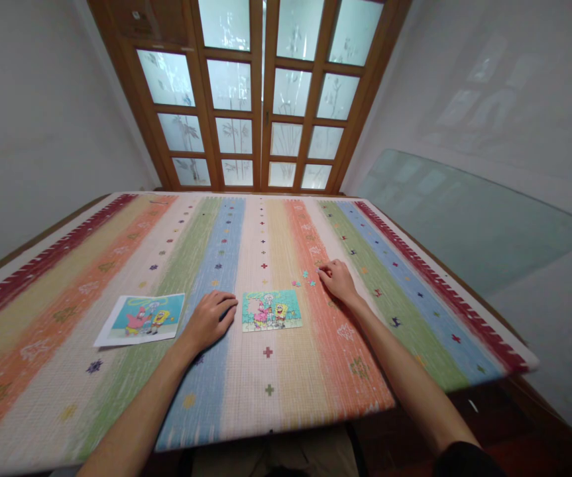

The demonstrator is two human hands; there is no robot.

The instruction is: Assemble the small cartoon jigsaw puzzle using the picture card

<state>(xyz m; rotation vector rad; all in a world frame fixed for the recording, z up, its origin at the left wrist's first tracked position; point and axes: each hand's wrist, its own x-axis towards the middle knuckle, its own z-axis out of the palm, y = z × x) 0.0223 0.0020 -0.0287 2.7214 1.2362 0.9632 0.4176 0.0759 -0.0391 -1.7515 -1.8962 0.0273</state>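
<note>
A jigsaw puzzle (278, 318) with pink, white and yellow cartoon figures on turquoise lies in the middle of the table. A beige patch shows in its upper left part. My left hand (211, 320) rests on the cloth just left of the puzzle, fingers loosely bent and holding nothing. Several loose jigsaw pieces (305, 273) are scattered beyond the puzzle's upper right corner. Beside them, my right hand (338, 279) pinches a small pale jigsaw piece (318, 270) at its fingertips, close to the cloth. Left of my left hand lies a printed reference picture (141, 318) of the same figures.
A striped, patterned tablecloth (116, 265) covers the table, its front edge close to me. Wooden doors with glass panes (266, 112) stand beyond the far edge. White walls flank both sides, and a pale green panel (464, 212) is at the right.
</note>
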